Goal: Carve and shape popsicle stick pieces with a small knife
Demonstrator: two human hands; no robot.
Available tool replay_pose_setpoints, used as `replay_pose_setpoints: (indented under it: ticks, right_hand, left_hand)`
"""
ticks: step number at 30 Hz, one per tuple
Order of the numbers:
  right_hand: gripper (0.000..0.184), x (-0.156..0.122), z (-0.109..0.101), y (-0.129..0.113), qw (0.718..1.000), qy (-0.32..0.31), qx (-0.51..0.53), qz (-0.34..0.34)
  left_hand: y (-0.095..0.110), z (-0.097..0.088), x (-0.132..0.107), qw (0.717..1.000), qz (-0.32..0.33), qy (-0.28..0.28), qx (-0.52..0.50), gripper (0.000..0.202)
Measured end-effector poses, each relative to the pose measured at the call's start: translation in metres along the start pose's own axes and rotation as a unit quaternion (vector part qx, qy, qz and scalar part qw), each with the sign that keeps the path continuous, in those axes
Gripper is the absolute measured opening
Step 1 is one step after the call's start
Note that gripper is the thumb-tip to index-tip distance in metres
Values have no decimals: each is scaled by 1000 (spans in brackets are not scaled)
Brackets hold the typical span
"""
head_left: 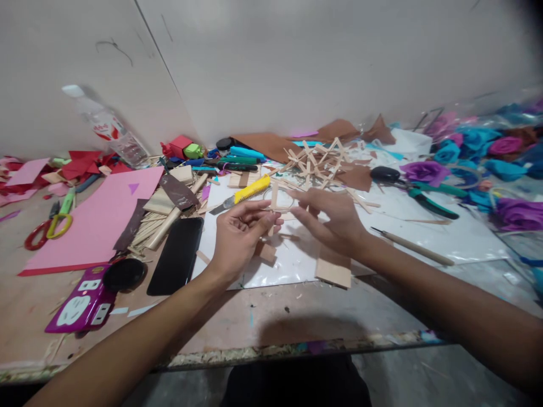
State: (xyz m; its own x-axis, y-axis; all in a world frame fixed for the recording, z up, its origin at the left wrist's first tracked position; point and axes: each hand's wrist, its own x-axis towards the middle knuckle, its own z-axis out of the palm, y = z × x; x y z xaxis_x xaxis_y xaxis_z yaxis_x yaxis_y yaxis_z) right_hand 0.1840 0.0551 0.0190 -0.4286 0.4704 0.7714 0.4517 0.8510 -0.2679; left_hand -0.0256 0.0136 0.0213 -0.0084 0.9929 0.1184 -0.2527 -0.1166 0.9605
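- A pale wall (pixel 275 62) closes off the far side of the cluttered table (pixel 212 327); the table's rough near edge runs just in front of the person.
- A white sheet (pixel 466 243) covers the middle, and between its near edge and the table's lies a strip of tabletop with a few crumbs, the widest open room here.
- The left hand (pixel 240 234) pinches a stick (pixel 274 195) between thumb and fingers, roughly upright, over the sheet's middle.
- The right hand (pixel 333 217) is just beside it, fingers bent, near a thin ring (pixel 292 199) behind the stick; I cannot tell whether they grip it.
- Below the hands, one block (pixel 266 252) lies on the sheet; a larger block (pixel 334 268) sits at its near edge.
- A yellow cutter (pixel 251 189) lies just beyond the left hand, a stick pile (pixel 314 164) farther back, leaving little room that way.
- The phone (pixel 176 257) borders the sheet on the left, near the left forearm.
- To the right, an awl (pixel 416 247) lies beyond the right forearm, with pliers (pixel 432 203) and paper flowers (pixel 426 172) farther off.
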Motion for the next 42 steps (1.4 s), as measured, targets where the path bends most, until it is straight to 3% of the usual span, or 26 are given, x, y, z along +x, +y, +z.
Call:
replay_pose_setpoints:
  ticks: [3,9,13,18,22,25,27,31,32,36,42]
  right_hand:
    - [28,3,-2,9,996,-38,-25,71]
    - [17,-4,0,22,970,-212,-69,93]
    - [19,-10,4,26,958,-253,-62,118]
    - [9,-9,8,25,963,-224,4,151]
    - [7,-2,6,22,965,-139,97,201]
    - [18,5,4,18,955,-75,173,228]
    - [29,8,3,12,929,-38,264,258]
    - [48,10,2,-2,813,9,487,318]
    - [52,10,2,-6,797,8,511,323]
    - [57,11,2,-14,762,-3,557,330]
    - [46,11,1,-17,719,-21,601,348]
  left_hand:
    - [-1,-2,2,1000,6,16,2,32]
    - [-2,-7,6,999,19,37,23,31]
    - [-2,-8,6,998,20,39,37,31]
    - [0,-7,4,999,10,32,33,32]
    - [-1,-8,4,999,8,33,23,30]
    - [-1,-8,5,999,8,37,15,27]
    - [-1,-8,6,999,6,44,12,27]
    - [0,-6,7,998,20,53,13,26]
    - [1,-6,7,998,22,53,11,26]
    - [3,-6,6,999,25,46,-7,25]
    - [2,-6,5,997,64,35,1,22]
